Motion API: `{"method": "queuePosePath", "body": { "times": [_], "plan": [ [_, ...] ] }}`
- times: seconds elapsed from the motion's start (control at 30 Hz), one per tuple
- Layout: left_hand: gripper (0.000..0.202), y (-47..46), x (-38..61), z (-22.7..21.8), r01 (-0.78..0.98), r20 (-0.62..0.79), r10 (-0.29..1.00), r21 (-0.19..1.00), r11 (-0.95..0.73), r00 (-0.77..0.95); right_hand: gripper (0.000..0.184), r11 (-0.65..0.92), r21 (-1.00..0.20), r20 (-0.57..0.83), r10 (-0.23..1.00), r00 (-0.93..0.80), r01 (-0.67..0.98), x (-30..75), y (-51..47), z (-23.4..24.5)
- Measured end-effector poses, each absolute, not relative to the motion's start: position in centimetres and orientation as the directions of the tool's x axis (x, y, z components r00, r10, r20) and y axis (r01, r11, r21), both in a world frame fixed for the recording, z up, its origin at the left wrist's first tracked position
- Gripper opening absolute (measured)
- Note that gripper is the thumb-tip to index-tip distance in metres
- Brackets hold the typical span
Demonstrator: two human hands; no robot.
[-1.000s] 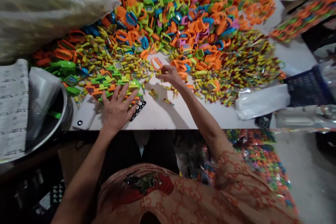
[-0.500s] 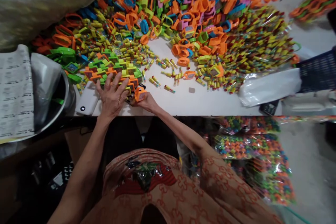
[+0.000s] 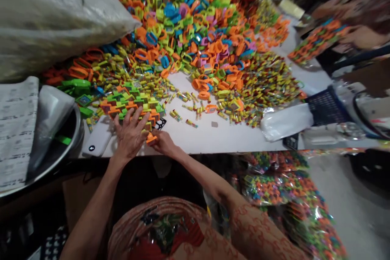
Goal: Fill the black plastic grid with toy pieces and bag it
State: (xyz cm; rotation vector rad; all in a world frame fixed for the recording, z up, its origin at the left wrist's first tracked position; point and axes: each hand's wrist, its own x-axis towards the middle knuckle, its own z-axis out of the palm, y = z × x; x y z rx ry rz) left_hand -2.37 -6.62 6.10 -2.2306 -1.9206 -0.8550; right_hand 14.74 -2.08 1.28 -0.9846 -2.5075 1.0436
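Note:
My left hand (image 3: 130,134) lies flat with spread fingers on a stack of orange and green plastic toy pieces (image 3: 134,103) near the table's front edge. My right hand (image 3: 163,142) is closed on a small orange toy piece (image 3: 151,138) right beside the left hand, at the stack's near end. A black perforated piece (image 3: 160,123) pokes out from under the stack. Small yellow wrapped candy tubes (image 3: 191,123) lie scattered on the white table (image 3: 219,136) just beyond the hands.
A large heap of colourful plastic toy rings (image 3: 195,28) covers the far table. A white phone (image 3: 96,143) lies left of my hand, beside a metal bowl (image 3: 65,150). A big plastic sack (image 3: 55,16) sits far left; a blue basket (image 3: 326,107) right; filled bags (image 3: 283,187) below.
My right hand came back from the candy pile to the stack near the table edge, carrying an orange piece. The left hand stayed on the stack. The camera shifted.

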Motion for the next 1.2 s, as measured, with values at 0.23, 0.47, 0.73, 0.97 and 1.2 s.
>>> {"method": "queuePosePath", "body": {
  "times": [0.23, 0.47, 0.73, 0.97, 1.2],
  "plan": [
    [0.040, -7.9, -0.5, 5.5, 0.909, 0.492, 0.841, 0.207, -0.362, 0.223, 0.022, 0.517, -0.653, -0.097, 0.668, -0.738, 0.554, 13.5, -1.8, 1.2],
    [0.045, -7.0, -1.7, 4.5, 0.891, 0.638, 0.733, 0.158, -0.425, 0.236, 0.030, 0.547, -0.624, -0.148, 0.618, -0.772, 0.557, 13.2, -0.6, 3.6],
    [0.028, -7.3, -1.8, 3.6, 0.896, 0.673, 0.728, 0.234, -0.377, 0.131, 0.026, 0.570, -0.571, -0.150, 0.635, -0.758, 0.591, 12.2, -1.3, 2.8],
    [0.028, -6.4, -2.2, 3.9, 0.920, 0.684, 0.707, 0.140, -0.365, 0.177, 0.008, 0.496, -0.729, -0.130, 0.576, -0.807, 0.471, 15.2, 4.2, 4.9],
    [0.029, -6.5, -1.8, 3.8, 0.915, 0.699, 0.700, 0.173, -0.365, 0.147, 0.032, 0.150, -0.204, -0.013, 0.988, -0.156, 0.967, 22.9, 23.0, 10.3]
  ]
}}
